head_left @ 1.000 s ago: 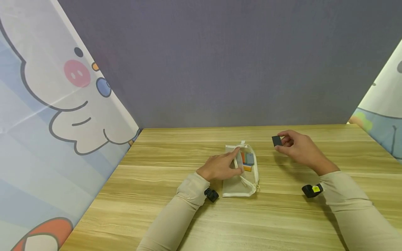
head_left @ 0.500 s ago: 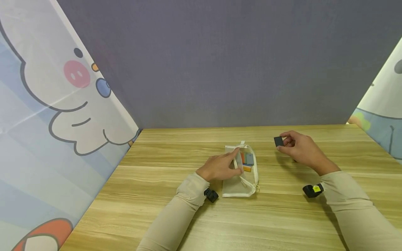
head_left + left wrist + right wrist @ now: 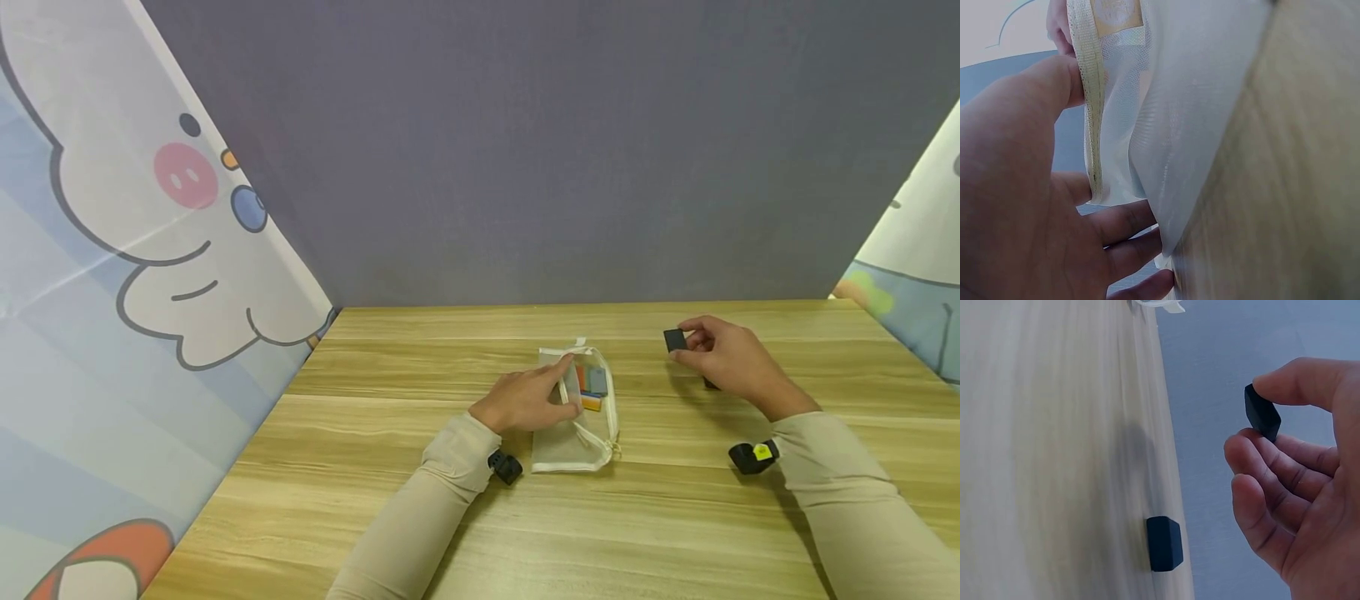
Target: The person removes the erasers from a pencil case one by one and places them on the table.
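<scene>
A white mesh zip pouch (image 3: 568, 450) lies on the table with its mouth spread. My left hand (image 3: 525, 398) holds its near-side rim, thumb and index finger apart along the edge. In the left wrist view, the thumb meets the pouch's trim (image 3: 1092, 125) and other fingers pass behind the mesh. Orange, grey and blue flat pieces (image 3: 597, 381) show inside the pouch. My right hand (image 3: 727, 354) pinches a small black block (image 3: 675, 341) between thumb and fingers, raised above the table. A second black block (image 3: 1164, 544) rests on the table beneath that hand, mostly hidden in the head view.
The wood-grain table (image 3: 420, 350) ends at a dark grey wall panel (image 3: 525, 167). Cartoon-printed sheets (image 3: 112, 275) hang on both sides. Black wrist devices (image 3: 752, 457) sit under both sleeves.
My right hand has drifted slightly right with the black block in its pinch. The second black block now shows below it. My left hand and the pouch have stayed put.
</scene>
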`<control>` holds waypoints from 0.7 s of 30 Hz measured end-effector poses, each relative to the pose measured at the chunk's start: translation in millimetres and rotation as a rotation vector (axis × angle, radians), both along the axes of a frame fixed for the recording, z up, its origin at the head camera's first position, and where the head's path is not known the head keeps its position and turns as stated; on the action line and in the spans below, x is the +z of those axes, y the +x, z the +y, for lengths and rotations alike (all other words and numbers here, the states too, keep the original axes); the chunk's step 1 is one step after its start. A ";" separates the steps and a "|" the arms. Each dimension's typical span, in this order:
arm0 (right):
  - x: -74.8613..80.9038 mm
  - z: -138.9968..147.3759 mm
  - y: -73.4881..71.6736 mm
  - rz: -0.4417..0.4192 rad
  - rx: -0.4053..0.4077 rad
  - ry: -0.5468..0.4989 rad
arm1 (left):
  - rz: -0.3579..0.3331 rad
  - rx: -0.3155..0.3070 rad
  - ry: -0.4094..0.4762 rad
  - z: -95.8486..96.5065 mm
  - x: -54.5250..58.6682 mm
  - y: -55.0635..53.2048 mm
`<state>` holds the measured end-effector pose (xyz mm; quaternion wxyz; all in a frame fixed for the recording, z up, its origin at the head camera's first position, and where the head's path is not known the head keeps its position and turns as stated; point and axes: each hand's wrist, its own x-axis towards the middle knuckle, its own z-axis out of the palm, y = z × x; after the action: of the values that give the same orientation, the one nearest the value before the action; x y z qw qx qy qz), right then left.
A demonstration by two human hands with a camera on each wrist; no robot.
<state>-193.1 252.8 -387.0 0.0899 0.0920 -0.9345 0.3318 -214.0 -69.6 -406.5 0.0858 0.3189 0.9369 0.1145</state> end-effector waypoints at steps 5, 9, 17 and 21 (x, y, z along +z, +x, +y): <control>-3.2 1.2 -2.5 -0.018 -0.006 0.005 | 0.005 -0.001 0.003 -0.3 0.1 0.3; -6.7 4.3 -4.4 -0.042 -0.010 0.009 | 0.006 -0.001 0.003 -0.4 0.3 0.4; -12.1 9.6 -6.9 -0.060 0.009 0.029 | 0.004 -0.002 0.006 -0.1 0.0 0.0; -14.1 10.7 -7.4 -0.068 0.019 0.035 | 0.005 -0.003 0.007 -0.1 -0.1 0.0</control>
<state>-200.6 263.5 -401.2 0.0535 0.0911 -0.9418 0.3191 -214.1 -69.6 -406.6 0.0825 0.3208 0.9363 0.1168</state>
